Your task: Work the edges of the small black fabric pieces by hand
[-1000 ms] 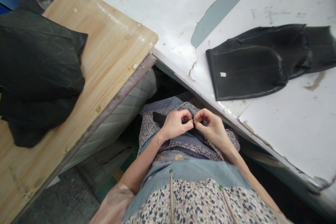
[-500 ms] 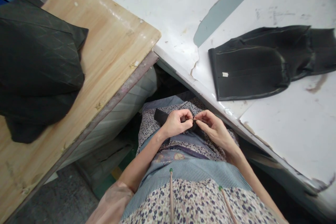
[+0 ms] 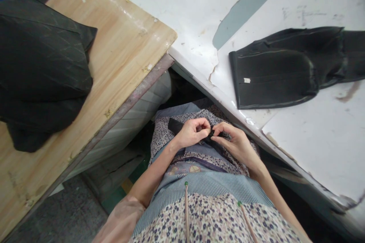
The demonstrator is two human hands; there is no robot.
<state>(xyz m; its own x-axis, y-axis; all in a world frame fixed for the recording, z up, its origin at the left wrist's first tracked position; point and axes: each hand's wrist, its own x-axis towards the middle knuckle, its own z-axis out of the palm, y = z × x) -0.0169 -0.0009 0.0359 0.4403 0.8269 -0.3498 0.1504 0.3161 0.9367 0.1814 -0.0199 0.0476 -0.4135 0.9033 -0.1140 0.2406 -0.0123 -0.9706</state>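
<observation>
Over my lap lies a small dark piece of fabric [image 3: 175, 126], partly covered by my hands. My left hand [image 3: 194, 133] is closed, thumb and forefinger pinching an edge of that dark fabric. Close beside it on the right, my right hand [image 3: 231, 138] has its thumb and forefinger bent together at the same dark material. The fingertips of both hands nearly meet. Whatever small detail sits between them is too tiny to make out. A patterned apron [image 3: 211, 212] covers my body below the hands.
A wood-grain board [image 3: 122, 38] on the left bears a large black garment [image 3: 42, 72]. On the white table [image 3: 319, 133] at the right lies a flat black piece [image 3: 273, 79] with a small pale tag. The tables' edges meet in front of me.
My right hand has shifted slightly right and down, its fingertips a little farther from my left hand's. The view has moved slightly; my left hand keeps its pinch.
</observation>
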